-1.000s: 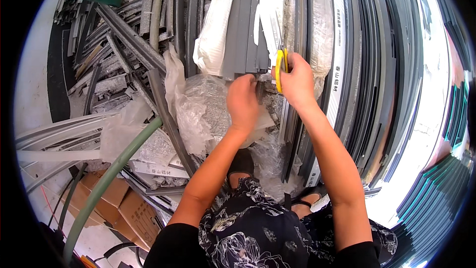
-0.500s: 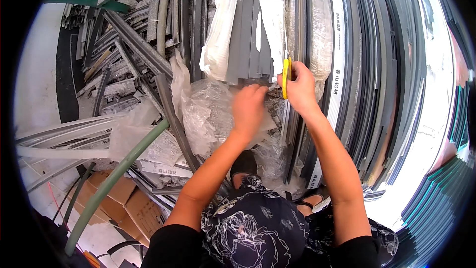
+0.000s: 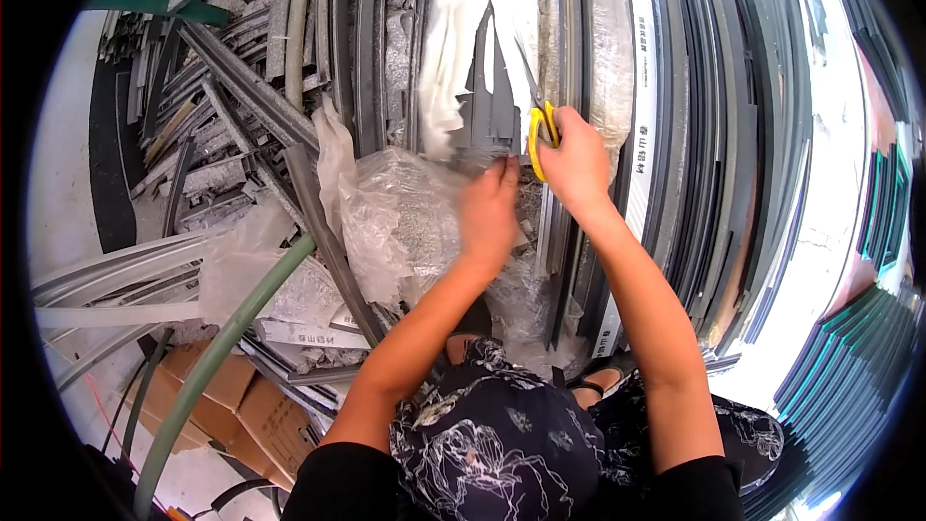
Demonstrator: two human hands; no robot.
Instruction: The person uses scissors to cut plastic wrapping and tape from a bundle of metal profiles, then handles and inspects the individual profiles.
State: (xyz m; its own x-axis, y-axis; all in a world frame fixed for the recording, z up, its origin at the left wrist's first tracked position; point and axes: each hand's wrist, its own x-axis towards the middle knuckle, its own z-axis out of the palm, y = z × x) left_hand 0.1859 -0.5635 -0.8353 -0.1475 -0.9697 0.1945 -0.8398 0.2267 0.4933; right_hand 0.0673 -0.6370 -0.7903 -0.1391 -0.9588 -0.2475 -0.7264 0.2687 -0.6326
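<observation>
Yellow-handled scissors (image 3: pixel 535 147) are gripped by my right hand (image 3: pixel 581 164), its fingers closed around the handles. Their blades point away from me and lie over white torn wrapping (image 3: pixel 513 24). My left hand (image 3: pixel 487 217) is at the near ends of grey metal profiles (image 3: pixel 494 116), its fingers smeared by motion, so whether it holds anything cannot be made out. Another torn piece of white wrapping (image 3: pixel 446 68) hangs along the left side of the profiles.
Crumpled clear plastic film (image 3: pixel 405 212) lies left of my left hand. Loose metal offcuts (image 3: pixel 217 174) pile up at the far left, near a green bar (image 3: pixel 222 347) and a cardboard box (image 3: pixel 256 405). Long dark profiles (image 3: pixel 714 154) stand in rows on the right.
The scissors have turned so the blades tilt left, and my right hand has shifted slightly left and nearer the wrapping. The left white piece has moved right and spread wider.
</observation>
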